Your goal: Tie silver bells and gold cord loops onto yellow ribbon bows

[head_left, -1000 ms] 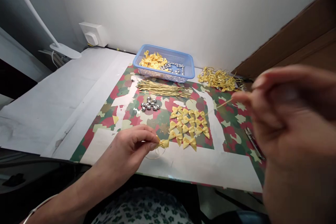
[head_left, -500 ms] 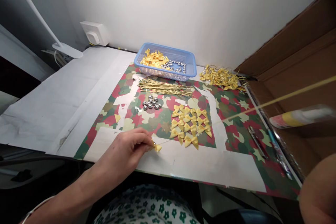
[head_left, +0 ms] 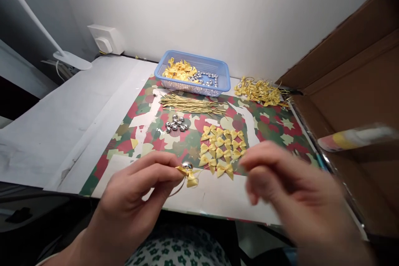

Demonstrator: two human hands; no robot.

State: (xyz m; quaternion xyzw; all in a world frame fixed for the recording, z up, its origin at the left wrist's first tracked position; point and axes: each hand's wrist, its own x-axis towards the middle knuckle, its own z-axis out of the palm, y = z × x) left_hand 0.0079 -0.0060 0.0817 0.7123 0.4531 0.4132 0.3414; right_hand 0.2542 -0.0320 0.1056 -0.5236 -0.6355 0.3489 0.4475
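Note:
My left hand (head_left: 146, 193) pinches a small yellow ribbon bow (head_left: 191, 179) between thumb and fingertips, above the white strip at the table's near edge. A round silver bell (head_left: 187, 166) sits against the bow, and a thin cord (head_left: 177, 190) curves below it. To the right, my right hand (head_left: 280, 187) is blurred by motion, its fingertips drawn together; what they hold, if anything, cannot be made out. Between and behind the hands, several yellow bows (head_left: 224, 169) lie in rows on the camouflage-patterned mat (head_left: 168, 145). Several loose silver bells (head_left: 176, 124) lie in a cluster left of them.
A blue basket (head_left: 229, 79) with bows and silver bells stands against the wall. Before it lies a bundle of yellow cords (head_left: 190, 104). A heap of bows with cords (head_left: 260, 92) lies at back right. Cardboard (head_left: 358, 104) and a blurred tube (head_left: 346, 139) border the right side.
My right hand has come in from the far right edge to near the bow rows. The cord stretched across the right side no longer shows. My left hand has turned, exposing the bell.

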